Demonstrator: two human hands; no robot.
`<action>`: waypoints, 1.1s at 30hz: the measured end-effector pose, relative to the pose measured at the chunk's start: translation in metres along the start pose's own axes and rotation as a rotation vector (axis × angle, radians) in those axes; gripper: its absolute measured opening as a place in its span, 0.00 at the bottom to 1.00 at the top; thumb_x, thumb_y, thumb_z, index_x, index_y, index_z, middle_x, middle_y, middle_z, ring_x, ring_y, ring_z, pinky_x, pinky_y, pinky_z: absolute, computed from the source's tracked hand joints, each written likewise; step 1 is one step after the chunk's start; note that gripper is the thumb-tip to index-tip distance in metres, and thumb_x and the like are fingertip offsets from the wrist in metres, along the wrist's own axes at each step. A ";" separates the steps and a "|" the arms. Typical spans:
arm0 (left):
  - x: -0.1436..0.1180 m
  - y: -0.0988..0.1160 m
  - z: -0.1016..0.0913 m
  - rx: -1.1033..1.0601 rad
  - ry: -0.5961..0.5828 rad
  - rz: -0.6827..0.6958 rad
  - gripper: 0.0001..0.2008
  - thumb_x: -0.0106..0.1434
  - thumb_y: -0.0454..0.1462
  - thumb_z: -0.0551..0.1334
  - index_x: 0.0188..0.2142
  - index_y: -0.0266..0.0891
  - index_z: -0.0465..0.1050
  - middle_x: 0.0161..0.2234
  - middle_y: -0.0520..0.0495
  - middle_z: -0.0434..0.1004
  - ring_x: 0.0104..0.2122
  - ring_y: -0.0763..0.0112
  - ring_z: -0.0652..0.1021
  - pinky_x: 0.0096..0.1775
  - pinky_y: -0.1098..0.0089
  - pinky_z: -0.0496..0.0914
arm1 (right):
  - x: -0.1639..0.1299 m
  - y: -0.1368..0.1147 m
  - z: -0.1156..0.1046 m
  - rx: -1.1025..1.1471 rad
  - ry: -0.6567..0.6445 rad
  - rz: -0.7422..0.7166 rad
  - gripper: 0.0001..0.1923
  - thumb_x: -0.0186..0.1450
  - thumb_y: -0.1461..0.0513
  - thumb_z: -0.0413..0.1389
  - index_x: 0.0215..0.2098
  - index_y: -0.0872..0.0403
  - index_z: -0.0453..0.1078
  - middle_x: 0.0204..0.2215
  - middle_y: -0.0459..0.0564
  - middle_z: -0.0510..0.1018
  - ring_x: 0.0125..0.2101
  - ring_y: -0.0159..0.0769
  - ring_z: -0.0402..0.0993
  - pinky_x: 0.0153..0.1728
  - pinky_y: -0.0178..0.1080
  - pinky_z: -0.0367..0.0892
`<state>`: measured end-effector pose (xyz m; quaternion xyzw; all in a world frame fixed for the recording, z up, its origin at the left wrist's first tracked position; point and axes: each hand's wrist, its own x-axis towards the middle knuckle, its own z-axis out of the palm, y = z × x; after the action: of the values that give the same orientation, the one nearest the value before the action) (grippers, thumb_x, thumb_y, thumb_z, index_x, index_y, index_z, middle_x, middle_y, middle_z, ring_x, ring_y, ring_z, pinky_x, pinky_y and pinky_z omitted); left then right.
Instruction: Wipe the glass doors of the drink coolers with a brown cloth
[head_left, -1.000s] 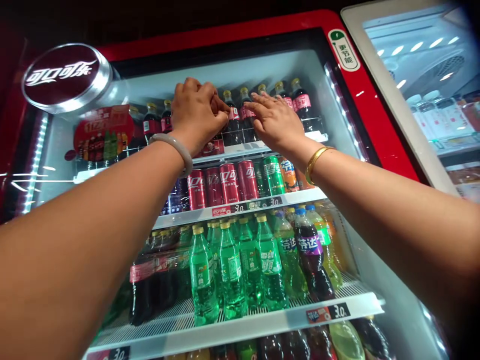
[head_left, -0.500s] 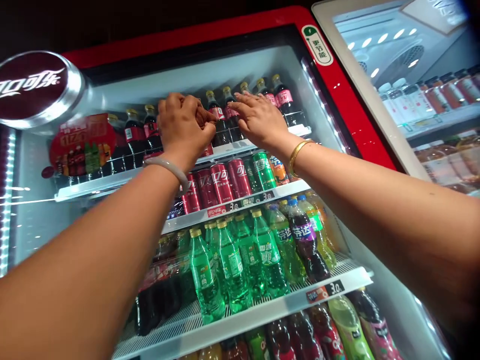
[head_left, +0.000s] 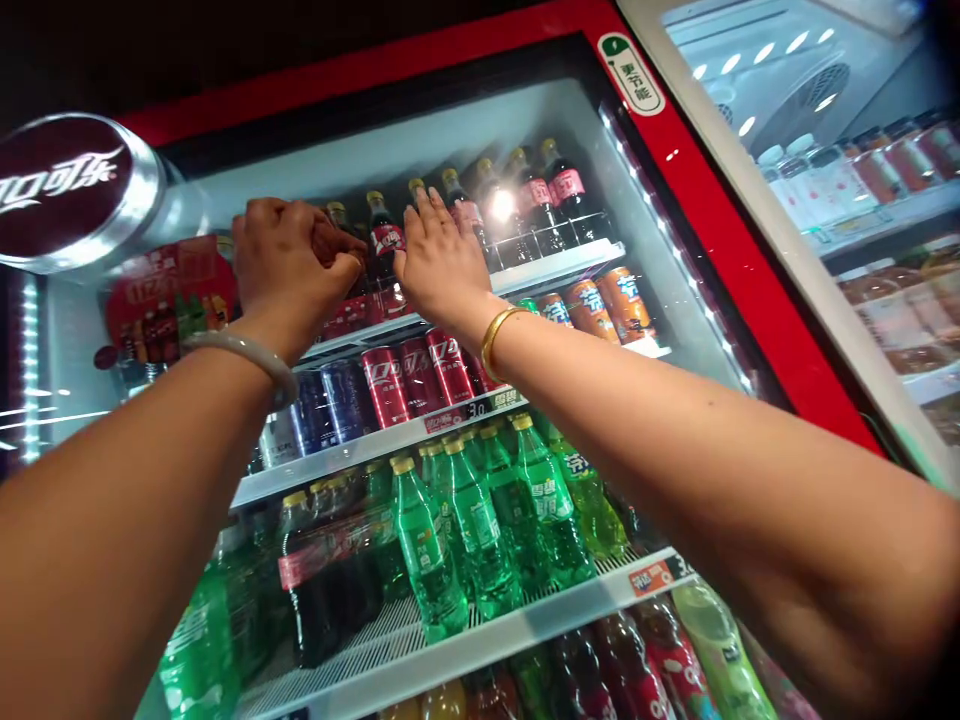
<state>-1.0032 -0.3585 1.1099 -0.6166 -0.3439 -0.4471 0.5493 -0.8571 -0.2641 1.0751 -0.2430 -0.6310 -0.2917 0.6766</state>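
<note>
My left hand (head_left: 289,265), with a pale bangle at the wrist, is raised at the top shelf of a drinks cooler. Its fingers are curled, and whatever they may hold is hidden; a brown shape shows under the palm. Close to its right, my right hand (head_left: 446,250), with a gold bangle, lies flat with fingers stretched against the cooler's glass door (head_left: 517,110). Behind the glass, dark cola bottles (head_left: 386,235) with red labels stand around both hands. Red cans (head_left: 386,385) sit on the shelf below them.
Green soda bottles (head_left: 424,550) fill a lower shelf (head_left: 495,630). Orange cans (head_left: 626,300) stand right of my right wrist. A round illuminated sign (head_left: 67,190) juts out at left. The red cooler frame (head_left: 720,240) borders a second cooler (head_left: 885,210).
Both hands have slid left along the glass, staying side by side. Orange cans and blue cans have come into view, and a bright reflection now shows on the glass.
</note>
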 end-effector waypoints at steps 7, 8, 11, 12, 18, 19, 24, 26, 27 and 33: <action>-0.040 0.014 0.007 0.104 0.039 -0.039 0.30 0.62 0.63 0.54 0.51 0.49 0.73 0.62 0.47 0.68 0.66 0.44 0.63 0.66 0.40 0.50 | -0.009 0.001 -0.003 0.124 -0.088 -0.272 0.34 0.71 0.55 0.34 0.70 0.48 0.63 0.73 0.40 0.60 0.75 0.38 0.48 0.76 0.51 0.41; -0.038 0.010 0.004 0.108 0.007 -0.005 0.29 0.63 0.63 0.54 0.52 0.50 0.73 0.62 0.48 0.68 0.65 0.45 0.64 0.66 0.41 0.51 | -0.009 0.001 -0.004 0.127 -0.092 -0.268 0.34 0.71 0.55 0.34 0.70 0.49 0.62 0.73 0.40 0.60 0.75 0.38 0.48 0.76 0.52 0.41; -0.024 -0.013 -0.012 0.140 -0.091 0.052 0.28 0.62 0.63 0.56 0.52 0.52 0.74 0.60 0.50 0.69 0.63 0.47 0.65 0.66 0.42 0.55 | -0.010 0.000 -0.007 0.121 -0.112 -0.252 0.33 0.70 0.56 0.37 0.71 0.52 0.61 0.74 0.43 0.58 0.75 0.39 0.49 0.76 0.53 0.41; -0.019 -0.020 -0.016 0.160 -0.089 0.032 0.28 0.61 0.63 0.58 0.52 0.51 0.74 0.59 0.50 0.70 0.62 0.48 0.66 0.66 0.42 0.56 | -0.011 0.000 -0.007 0.117 -0.115 -0.251 0.33 0.70 0.57 0.39 0.71 0.53 0.61 0.74 0.45 0.58 0.75 0.39 0.49 0.76 0.53 0.41; -0.042 -0.011 -0.003 0.204 0.121 -0.129 0.22 0.63 0.58 0.60 0.49 0.50 0.73 0.57 0.45 0.69 0.62 0.47 0.68 0.64 0.41 0.58 | -0.012 -0.001 -0.007 0.129 -0.090 -0.252 0.33 0.69 0.58 0.43 0.70 0.55 0.63 0.73 0.48 0.61 0.75 0.43 0.51 0.76 0.53 0.43; -0.051 -0.004 0.000 0.206 0.106 -0.099 0.20 0.64 0.56 0.61 0.48 0.50 0.72 0.57 0.44 0.69 0.62 0.46 0.68 0.64 0.41 0.59 | -0.012 -0.001 -0.007 0.133 -0.090 -0.252 0.32 0.69 0.58 0.44 0.70 0.55 0.63 0.73 0.48 0.62 0.75 0.44 0.52 0.77 0.53 0.43; -0.060 -0.008 -0.017 0.205 -0.082 0.100 0.19 0.62 0.53 0.64 0.48 0.50 0.74 0.56 0.45 0.71 0.61 0.47 0.69 0.65 0.45 0.61 | -0.011 0.001 -0.005 0.130 -0.078 -0.256 0.33 0.67 0.58 0.44 0.70 0.51 0.64 0.72 0.44 0.62 0.74 0.43 0.52 0.77 0.53 0.43; -0.048 -0.026 -0.031 0.195 -0.130 0.076 0.20 0.61 0.55 0.64 0.48 0.51 0.74 0.56 0.49 0.71 0.60 0.49 0.68 0.65 0.44 0.61 | -0.011 0.004 -0.005 0.154 -0.069 -0.249 0.32 0.67 0.57 0.45 0.69 0.48 0.65 0.72 0.42 0.63 0.74 0.42 0.53 0.77 0.52 0.43; -0.043 -0.035 -0.036 0.200 -0.092 0.019 0.21 0.61 0.56 0.64 0.48 0.52 0.74 0.56 0.50 0.71 0.59 0.49 0.68 0.65 0.43 0.60 | -0.011 0.005 -0.004 0.173 -0.067 -0.245 0.32 0.67 0.57 0.45 0.68 0.47 0.66 0.72 0.41 0.64 0.74 0.42 0.53 0.77 0.52 0.43; -0.054 -0.042 -0.035 0.196 0.044 -0.178 0.26 0.61 0.60 0.59 0.50 0.50 0.71 0.61 0.49 0.66 0.65 0.48 0.63 0.64 0.40 0.53 | -0.008 -0.034 0.009 0.127 -0.059 -0.090 0.32 0.67 0.61 0.47 0.69 0.57 0.64 0.73 0.52 0.61 0.75 0.48 0.50 0.77 0.57 0.40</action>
<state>-1.0673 -0.3822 1.0755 -0.5170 -0.4271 -0.4717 0.5724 -0.8873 -0.2810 1.0662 -0.1795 -0.6783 -0.2738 0.6578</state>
